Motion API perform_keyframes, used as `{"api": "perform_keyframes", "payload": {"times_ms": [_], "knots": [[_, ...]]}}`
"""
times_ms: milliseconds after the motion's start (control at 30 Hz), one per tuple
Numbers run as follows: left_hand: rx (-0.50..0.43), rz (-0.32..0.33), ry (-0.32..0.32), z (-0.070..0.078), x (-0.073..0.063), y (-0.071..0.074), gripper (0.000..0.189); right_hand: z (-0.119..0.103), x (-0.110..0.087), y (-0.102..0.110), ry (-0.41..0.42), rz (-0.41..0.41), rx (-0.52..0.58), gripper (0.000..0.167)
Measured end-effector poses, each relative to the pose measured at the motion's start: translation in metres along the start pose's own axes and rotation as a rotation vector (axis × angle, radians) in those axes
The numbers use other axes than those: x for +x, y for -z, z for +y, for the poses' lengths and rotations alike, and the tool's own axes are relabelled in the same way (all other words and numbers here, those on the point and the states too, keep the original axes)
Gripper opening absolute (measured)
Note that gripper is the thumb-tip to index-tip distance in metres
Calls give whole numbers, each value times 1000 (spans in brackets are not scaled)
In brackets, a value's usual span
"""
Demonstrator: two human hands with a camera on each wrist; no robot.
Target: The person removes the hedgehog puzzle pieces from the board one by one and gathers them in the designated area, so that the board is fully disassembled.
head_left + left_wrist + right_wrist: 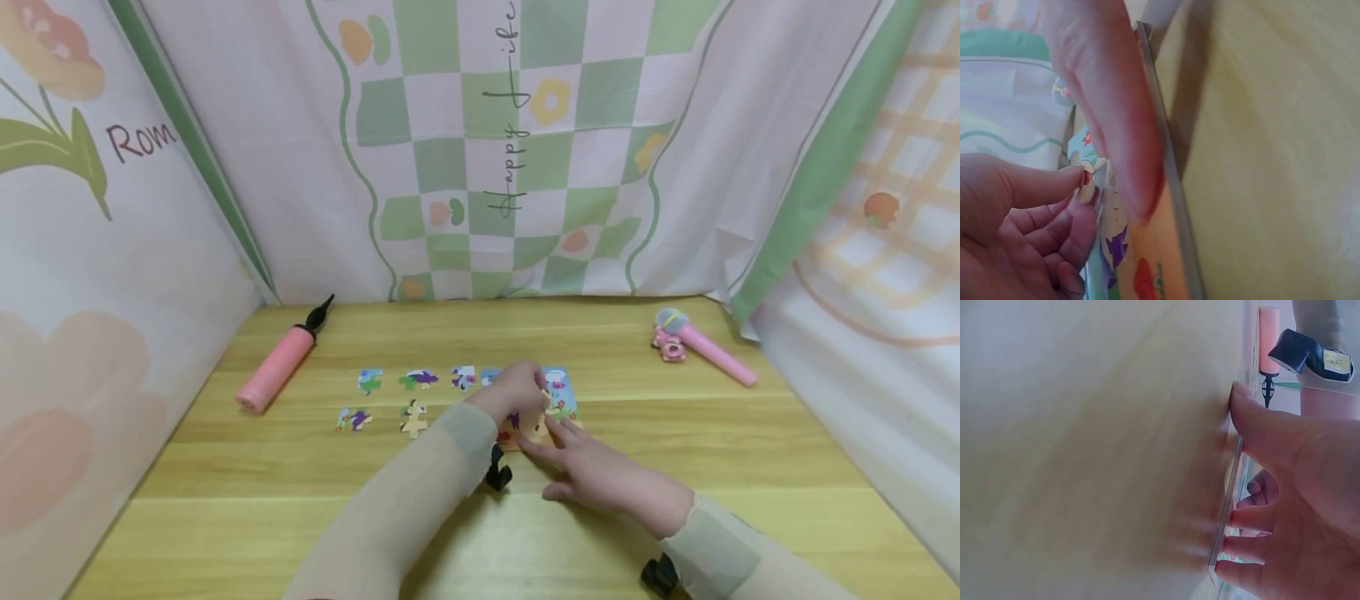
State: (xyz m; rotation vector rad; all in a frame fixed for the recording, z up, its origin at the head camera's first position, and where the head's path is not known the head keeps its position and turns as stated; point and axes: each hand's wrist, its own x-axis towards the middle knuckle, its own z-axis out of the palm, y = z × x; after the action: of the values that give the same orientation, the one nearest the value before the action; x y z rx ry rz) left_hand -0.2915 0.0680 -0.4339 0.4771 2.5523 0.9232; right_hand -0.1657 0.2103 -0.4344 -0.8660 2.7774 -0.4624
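Over the picture puzzle board (564,385), my left hand (517,392) pinches a small puzzle piece (1087,185) between thumb and fingers. That piece is cream with a bit of red; the left wrist view shows it close to the board surface. My right hand (588,467) has its fingers extended, with fingertips touching the near right part of the board. In the right wrist view its fingers lie along the board's edge (1225,515). Both hands cover much of the board's picture, so which slots are filled is hidden.
Several loose puzzle pieces lie left of the board, among them a cream one (413,419) and a purple one (354,419). A pink hand pump (277,367) lies at the left, a pink toy microphone (708,346) at the back right. A patterned curtain (495,150) hangs behind.
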Motion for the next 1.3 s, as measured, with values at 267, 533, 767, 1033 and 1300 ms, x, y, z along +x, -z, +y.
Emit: {"api": "perform_keyframes", "payload": {"times_ms": [267,533,767,1033,1300], "knots": [[-177,114,-41,-6,2,9,5,0,0,-1,3,-1,-18,72],[-222,185,-104,-36,-14,69,5,-1,2,0,-10,-19,-9,71],[-104,143,-53,-82,-49,108,6,-2,2,0,-30,-33,5,71],[-5,38,-18,-94,-62,90,6,2,2,-3,-33,-57,-48,77],[-8,45,47,-92,-52,71,14,3,2,-3,-26,-105,-51,84]]}}
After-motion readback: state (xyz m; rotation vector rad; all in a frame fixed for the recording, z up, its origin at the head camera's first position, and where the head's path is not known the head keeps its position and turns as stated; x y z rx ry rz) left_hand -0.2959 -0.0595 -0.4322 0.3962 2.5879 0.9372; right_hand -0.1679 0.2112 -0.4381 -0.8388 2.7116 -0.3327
